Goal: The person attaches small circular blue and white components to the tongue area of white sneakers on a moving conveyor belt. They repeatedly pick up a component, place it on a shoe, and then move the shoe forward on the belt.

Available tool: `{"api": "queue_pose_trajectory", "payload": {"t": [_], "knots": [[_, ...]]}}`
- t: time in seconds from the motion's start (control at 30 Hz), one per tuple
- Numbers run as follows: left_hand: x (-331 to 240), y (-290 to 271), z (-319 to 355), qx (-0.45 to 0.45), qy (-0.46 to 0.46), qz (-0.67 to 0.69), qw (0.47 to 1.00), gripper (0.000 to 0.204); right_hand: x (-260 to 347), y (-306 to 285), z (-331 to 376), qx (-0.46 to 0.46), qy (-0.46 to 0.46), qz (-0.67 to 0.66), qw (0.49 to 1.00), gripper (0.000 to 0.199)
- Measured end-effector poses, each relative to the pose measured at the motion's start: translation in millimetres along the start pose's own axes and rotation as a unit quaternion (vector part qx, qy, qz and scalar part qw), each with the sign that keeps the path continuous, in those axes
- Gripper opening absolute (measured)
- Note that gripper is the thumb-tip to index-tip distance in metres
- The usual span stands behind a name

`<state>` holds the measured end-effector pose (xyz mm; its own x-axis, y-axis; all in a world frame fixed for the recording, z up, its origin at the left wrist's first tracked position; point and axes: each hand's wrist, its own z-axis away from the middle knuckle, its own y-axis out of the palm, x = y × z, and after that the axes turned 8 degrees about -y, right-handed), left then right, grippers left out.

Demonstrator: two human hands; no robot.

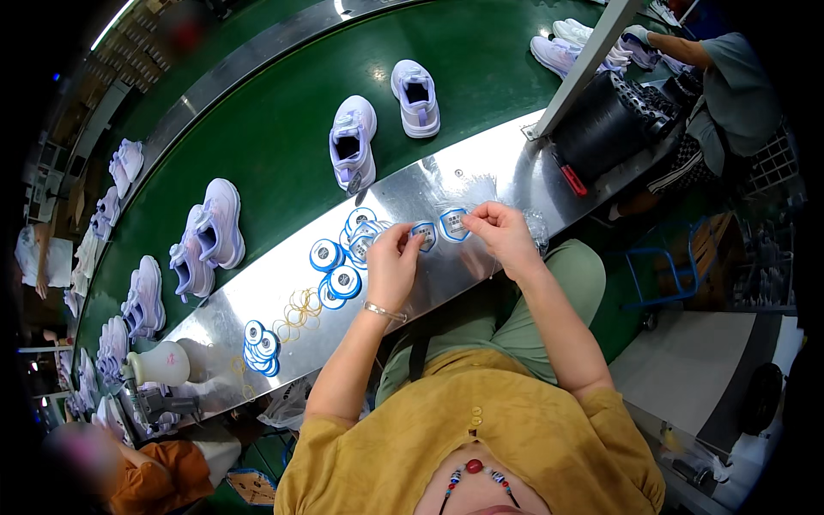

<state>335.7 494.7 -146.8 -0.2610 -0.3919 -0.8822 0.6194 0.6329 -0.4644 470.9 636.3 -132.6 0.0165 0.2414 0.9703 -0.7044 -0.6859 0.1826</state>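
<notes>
Over the metal ledge, my left hand (393, 264) pinches a small blue-edged white tag (423, 235) between thumb and fingers. My right hand (505, 238) grips the edge of another blue-edged hang tag (452, 225), just right of the first. Loose piles of round white tags with blue rims (326, 255) lie left of my left hand. Farther left is a second overlapping stack of them (261, 350), with thin yellow rubber bands (299, 316) scattered between. Clear plastic film (472, 190) rests on the metal behind my right hand.
Pale lilac sneakers (354, 142) stand on the green conveyor (283, 146) beyond the metal ledge (455, 287). A slanted metal post (584, 69), a black roll (601, 124) and a red tool (572, 178) are at right. Co-workers sit at far right and lower left, near a whitish jar (163, 364).
</notes>
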Motion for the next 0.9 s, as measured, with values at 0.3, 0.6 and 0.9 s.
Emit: {"api": "queue_pose_trajectory", "payload": {"t": [0.3, 0.6, 0.9], "knots": [[-27.2, -0.8, 6.4, -0.040, 0.052, 0.015, 0.998, 0.017, 3.2, -9.7, 15.4, 0.024, 0.037, -0.041, 0.998, 0.011], [-30.8, 10.2, 27.5, 0.064, -0.094, 0.276, 0.954, 0.013, -4.4, 1.0, 24.5, 0.039, -0.091, 0.095, 0.991, 0.013], [-25.4, 14.0, 29.8, 0.028, -0.026, 0.204, 0.978, 0.010, 17.5, 24.0, 35.5, -0.006, -0.294, 0.315, 0.902, 0.006]]}}
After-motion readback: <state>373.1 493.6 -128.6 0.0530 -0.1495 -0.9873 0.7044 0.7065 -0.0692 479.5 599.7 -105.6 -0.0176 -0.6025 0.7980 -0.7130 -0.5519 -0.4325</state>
